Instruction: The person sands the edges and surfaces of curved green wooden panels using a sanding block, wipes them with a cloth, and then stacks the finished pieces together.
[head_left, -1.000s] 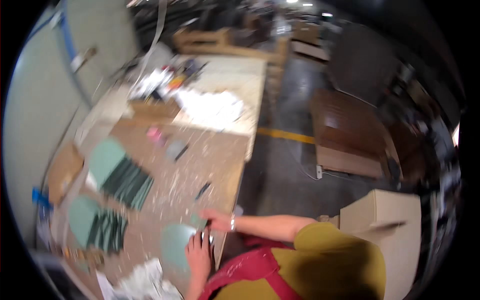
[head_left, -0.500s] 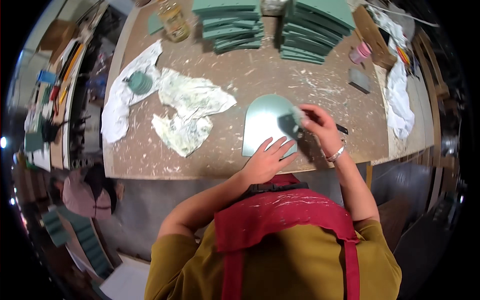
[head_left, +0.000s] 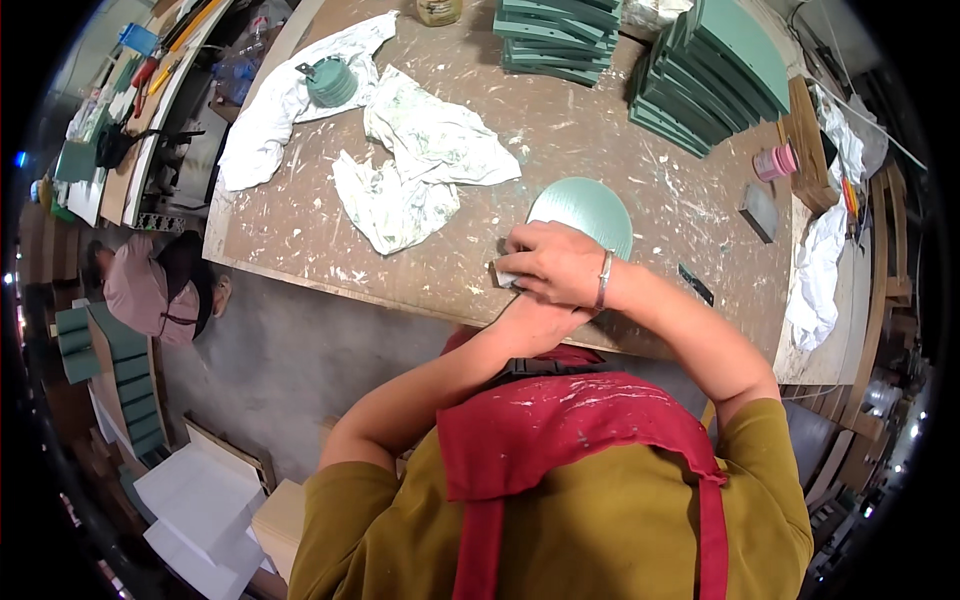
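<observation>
A pale green panel [head_left: 590,205] with a rounded far end lies flat on the worktable in front of me. My right hand [head_left: 565,262] is closed round a small pale grey pad [head_left: 508,277] at the panel's near left edge; its exact kind is unclear. Crossing under it, my left hand [head_left: 545,325] rests at the panel's near side, its fingers mostly hidden by the right hand. A small black flat piece [head_left: 696,285] lies on the table right of the panel.
Crumpled white cloths [head_left: 430,150] and a green jar [head_left: 331,82] lie to the left. Stacks of green panels [head_left: 710,75] stand at the back. A pink jar [head_left: 775,162] and a grey block [head_left: 759,212] sit at the right. Another person [head_left: 155,285] is at far left.
My right hand has swung with the pad from the panel's right side across to its near left edge, over my left hand. The whole view has turned and shifted.
</observation>
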